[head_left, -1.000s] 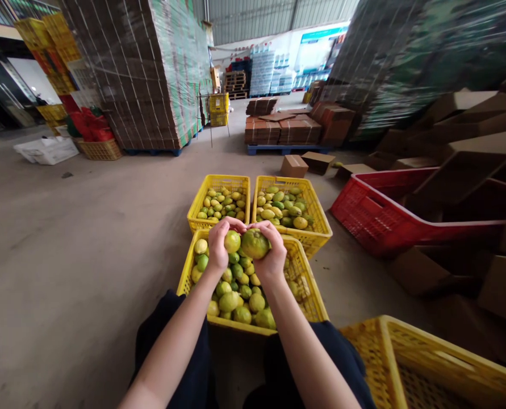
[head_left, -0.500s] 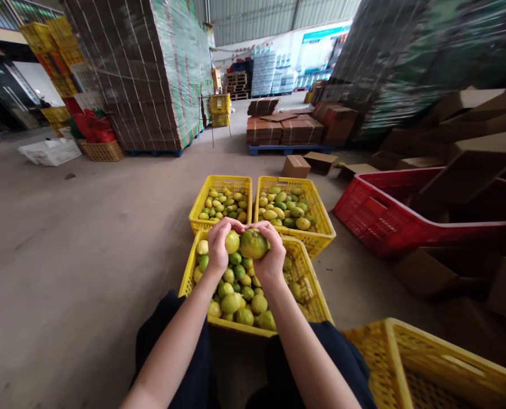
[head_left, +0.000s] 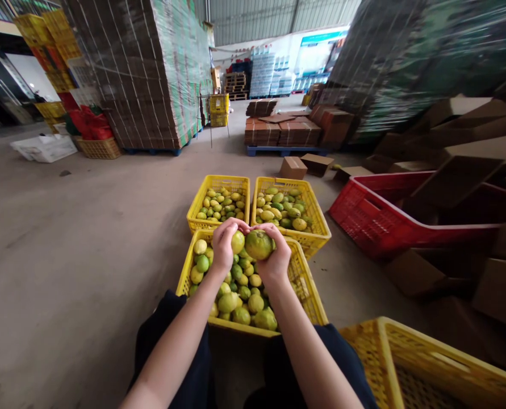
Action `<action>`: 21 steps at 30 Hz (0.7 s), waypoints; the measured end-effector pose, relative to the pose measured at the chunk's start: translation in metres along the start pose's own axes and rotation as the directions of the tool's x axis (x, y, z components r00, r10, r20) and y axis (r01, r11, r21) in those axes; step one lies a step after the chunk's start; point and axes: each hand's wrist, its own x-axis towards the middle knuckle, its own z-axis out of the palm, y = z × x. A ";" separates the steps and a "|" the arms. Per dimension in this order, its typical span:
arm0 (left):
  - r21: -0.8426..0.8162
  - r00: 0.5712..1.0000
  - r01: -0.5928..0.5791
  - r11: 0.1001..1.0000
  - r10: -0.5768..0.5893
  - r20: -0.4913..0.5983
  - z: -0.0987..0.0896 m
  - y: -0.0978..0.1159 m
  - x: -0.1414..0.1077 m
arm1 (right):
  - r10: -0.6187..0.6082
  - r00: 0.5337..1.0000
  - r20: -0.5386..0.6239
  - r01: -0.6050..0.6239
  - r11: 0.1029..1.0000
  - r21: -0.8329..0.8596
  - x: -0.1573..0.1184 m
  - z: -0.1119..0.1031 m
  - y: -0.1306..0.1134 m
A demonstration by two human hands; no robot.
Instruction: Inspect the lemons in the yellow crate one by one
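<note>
My left hand point(head_left: 224, 245) is closed around a small yellow-green lemon point(head_left: 237, 242). A larger, greener lemon point(head_left: 259, 245) with a bumpy skin sits in my right hand point(head_left: 277, 255), fingers curled over its far side. Both hands are raised side by side, their fingertips close together, above the near yellow crate point(head_left: 316, 295). Inside that crate lie many green and yellow lemons point(head_left: 241, 315), partly hidden by my hands and forearms. Behind it stand two more yellow crates, the left one point(head_left: 189, 218) with smaller lemons and the right one point(head_left: 321, 230) with larger ones.
Another yellow crate point(head_left: 384, 352) stands at my lower right. Beyond it are a red crate point(head_left: 355, 221) and a heap of cardboard boxes point(head_left: 469, 130). Flattened cartons point(head_left: 299, 133) lie on a blue pallet point(head_left: 278, 151) ahead. A tall wrapped stack point(head_left: 137, 79) rises at left.
Both hands have shifted slightly to the right over the crate, each keeping its lemon. The surroundings have slid a little to the left in view.
</note>
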 end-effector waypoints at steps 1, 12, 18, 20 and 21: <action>-0.003 1.000 0.006 1.000 -0.006 -0.001 0.000 0.000 0.000 | 0.001 1.000 -0.010 -0.001 1.000 0.000 0.000 0.000 0.000; -0.413 0.867 0.359 0.837 -0.463 -0.185 0.003 -0.006 0.007 | 0.457 0.879 -0.139 -0.415 0.875 0.251 0.009 -0.004 0.008; -0.856 0.493 0.410 0.315 -0.866 -0.082 -0.006 -0.010 0.015 | 0.573 0.811 -0.123 -0.508 0.792 0.339 0.010 -0.001 0.001; -0.858 0.496 0.391 0.335 -0.861 -0.110 -0.006 -0.010 0.015 | 0.570 0.812 -0.126 -0.503 0.793 0.345 0.009 0.002 -0.002; -0.846 0.509 0.394 0.359 -0.852 -0.124 -0.006 -0.010 0.015 | 0.565 0.816 -0.126 -0.497 0.796 0.346 0.008 0.004 -0.003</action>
